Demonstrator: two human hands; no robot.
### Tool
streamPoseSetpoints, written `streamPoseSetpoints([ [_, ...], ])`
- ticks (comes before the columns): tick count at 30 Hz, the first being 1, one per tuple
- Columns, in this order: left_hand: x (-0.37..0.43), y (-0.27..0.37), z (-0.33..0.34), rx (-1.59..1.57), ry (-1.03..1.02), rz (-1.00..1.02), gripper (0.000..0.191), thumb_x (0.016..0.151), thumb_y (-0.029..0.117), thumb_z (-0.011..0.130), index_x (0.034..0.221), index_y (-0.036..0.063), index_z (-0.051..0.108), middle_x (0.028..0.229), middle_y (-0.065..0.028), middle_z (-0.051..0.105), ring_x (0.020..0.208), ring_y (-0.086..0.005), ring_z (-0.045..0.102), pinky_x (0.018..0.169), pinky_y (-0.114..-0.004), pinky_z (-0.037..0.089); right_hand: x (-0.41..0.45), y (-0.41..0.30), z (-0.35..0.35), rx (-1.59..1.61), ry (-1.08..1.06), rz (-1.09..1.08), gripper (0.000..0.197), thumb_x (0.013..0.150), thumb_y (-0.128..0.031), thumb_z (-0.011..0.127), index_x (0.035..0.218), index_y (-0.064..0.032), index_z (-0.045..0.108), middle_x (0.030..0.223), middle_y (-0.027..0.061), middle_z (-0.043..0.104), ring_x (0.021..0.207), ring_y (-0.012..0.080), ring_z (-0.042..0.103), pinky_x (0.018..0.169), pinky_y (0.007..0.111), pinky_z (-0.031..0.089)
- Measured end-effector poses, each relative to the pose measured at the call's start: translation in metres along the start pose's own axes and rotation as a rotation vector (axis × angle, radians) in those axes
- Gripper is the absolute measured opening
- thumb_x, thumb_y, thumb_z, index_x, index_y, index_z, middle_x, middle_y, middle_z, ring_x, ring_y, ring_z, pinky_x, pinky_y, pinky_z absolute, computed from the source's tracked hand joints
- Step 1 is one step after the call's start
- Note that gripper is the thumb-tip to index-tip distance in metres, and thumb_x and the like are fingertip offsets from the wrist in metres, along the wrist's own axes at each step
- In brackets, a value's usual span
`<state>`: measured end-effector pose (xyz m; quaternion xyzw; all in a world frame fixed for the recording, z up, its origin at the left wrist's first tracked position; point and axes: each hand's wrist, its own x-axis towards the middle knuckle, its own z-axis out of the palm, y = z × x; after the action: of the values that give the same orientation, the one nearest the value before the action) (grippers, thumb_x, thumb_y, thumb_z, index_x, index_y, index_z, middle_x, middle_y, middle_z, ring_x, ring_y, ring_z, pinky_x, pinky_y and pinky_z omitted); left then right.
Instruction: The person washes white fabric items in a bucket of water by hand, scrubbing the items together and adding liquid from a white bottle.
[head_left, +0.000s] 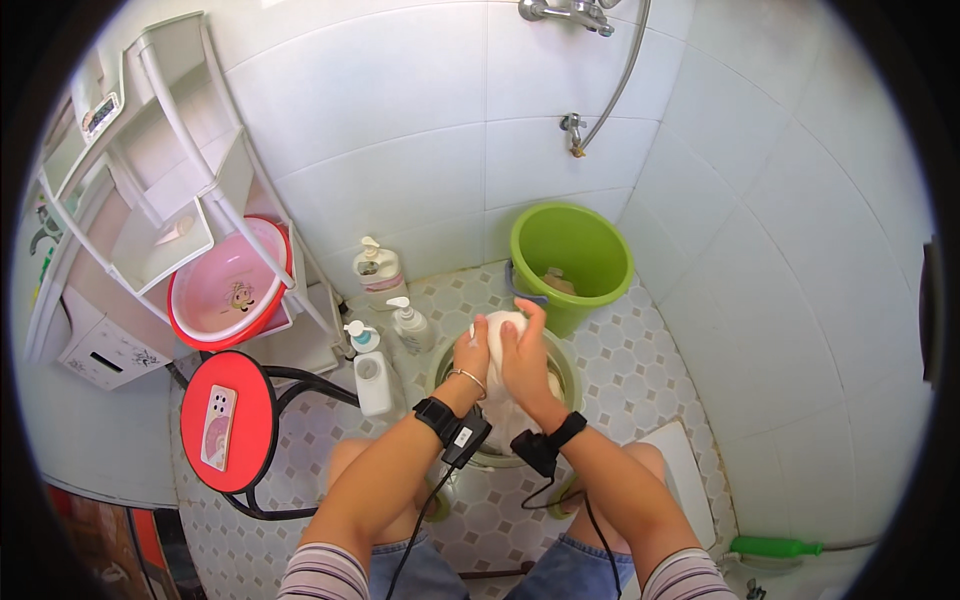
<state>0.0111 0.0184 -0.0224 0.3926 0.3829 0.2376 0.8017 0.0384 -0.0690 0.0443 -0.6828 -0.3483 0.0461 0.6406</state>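
A wet-looking white cloth (504, 375) is held up between my hands and hangs down into a pale green bucket (571, 375) on the floor. My left hand (472, 349) grips the cloth on its left side; white foam lies near the thumb. On the right, my right hand (525, 356) presses around the cloth, its index finger raised off it. More white fabric shows inside the bucket by my right wrist. Both wrists wear black straps with small boxes and cables.
Behind stands a green bucket (570, 225) with something beige inside. Left of my hands are white pump bottles (411, 326), an opened white bottle (375, 386), a red stool (255, 390) bearing a phone (219, 427), and a white rack (240, 165) with a pink basin (217, 285).
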Motion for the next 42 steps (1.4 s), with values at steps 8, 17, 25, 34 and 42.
streamPoseSetpoints([
  [8,-0.005,-0.003,0.01,-0.265,-0.131,-0.259,0.043,0.092,0.05,0.042,0.098,0.0107,0.057,0.092,-0.0057,0.062,0.088,-0.0208,0.059,0.075,-0.035,0.048,0.01,0.035,-0.017,-0.355,-0.127,-0.11,0.023,0.088,-0.024,0.052,0.079,-0.0027,0.05,0.07,0.0208,0.056,0.065,0.0406,0.054,0.055,0.044,0.042],
  [17,0.006,-0.025,-0.004,0.01,-0.101,-0.199,0.049,0.093,0.046,0.041,0.109,0.0027,0.056,0.101,-0.0101,0.06,0.087,-0.0196,0.057,0.077,-0.033,0.046,0.008,0.031,-0.01,-0.319,-0.146,-0.113,0.023,0.091,-0.025,0.047,0.082,-0.0055,0.054,0.072,0.0215,0.057,0.067,0.0428,0.054,0.056,0.048,0.042],
  [25,-0.039,0.043,0.006,0.328,-0.609,-0.153,0.042,0.09,0.033,0.055,0.12,0.003,0.049,0.108,-0.0098,0.059,0.098,-0.0181,0.058,0.082,-0.033,0.049,0.031,0.051,-0.032,0.247,-0.019,0.399,0.034,0.092,-0.032,0.052,0.103,-0.0002,0.05,0.09,0.0086,0.057,0.083,0.0179,0.054,0.076,0.03,0.043],
  [34,-0.015,0.039,0.001,-0.192,-0.37,-0.077,0.033,0.09,0.023,0.056,0.112,-0.0005,0.053,0.105,-0.0107,0.061,0.094,-0.0206,0.06,0.082,-0.033,0.048,0.02,0.037,-0.032,0.513,-0.498,0.619,0.044,0.089,-0.031,0.057,0.119,0.0002,0.049,0.107,0.0062,0.058,0.092,0.011,0.052,0.083,0.025,0.041],
  [42,0.029,0.027,-0.016,-0.392,-0.293,-0.075,0.03,0.09,0.026,0.054,0.107,0.0019,0.056,0.103,-0.0119,0.062,0.096,-0.0263,0.06,0.087,-0.039,0.047,0.009,0.078,-0.006,0.23,-0.079,0.205,0.03,0.089,-0.018,0.056,0.113,-0.0032,0.046,0.094,0.009,0.06,0.084,0.0126,0.057,0.072,0.028,0.044],
])
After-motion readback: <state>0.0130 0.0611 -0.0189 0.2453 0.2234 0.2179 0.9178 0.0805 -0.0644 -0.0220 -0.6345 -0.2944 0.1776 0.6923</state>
